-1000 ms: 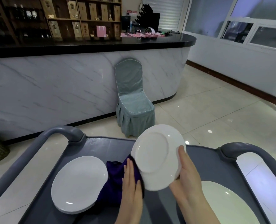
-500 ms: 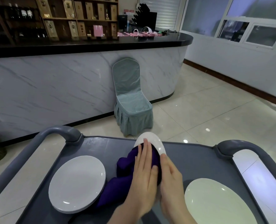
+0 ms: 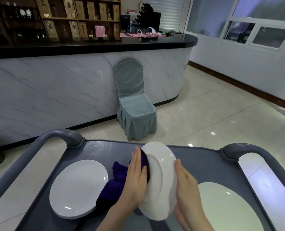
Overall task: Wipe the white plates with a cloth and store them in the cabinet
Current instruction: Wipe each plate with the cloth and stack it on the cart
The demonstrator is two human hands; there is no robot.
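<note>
Pressing the purple cloth (image 3: 118,180) against the white plate (image 3: 160,180) with my left hand (image 3: 136,179), fingers straight and flat on the fabric, I brace the plate from its other side with my right hand (image 3: 186,189), whose fingers lie stretched along the underside near the foot ring. The plate stands nearly on edge between my two palms, raised just above the grey cart (image 3: 205,157), with the loose tail of the cloth trailing down to the tray. The face I am wiping is turned away from me, so I cannot tell how clean it is, nor whether my right thumb hooks the rim. To do this well I judge the push from each side should match, so the plate neither slips down nor tips; the cloth should sweep in circles from the centre out to the rim, and then I should turn the plate to do the back. A stack of plates (image 3: 79,189) lies to my left and a cream plate (image 3: 230,209) to my right, both flat on the cart, so I should mind my elbows. No cabinet shows in my view.
</note>
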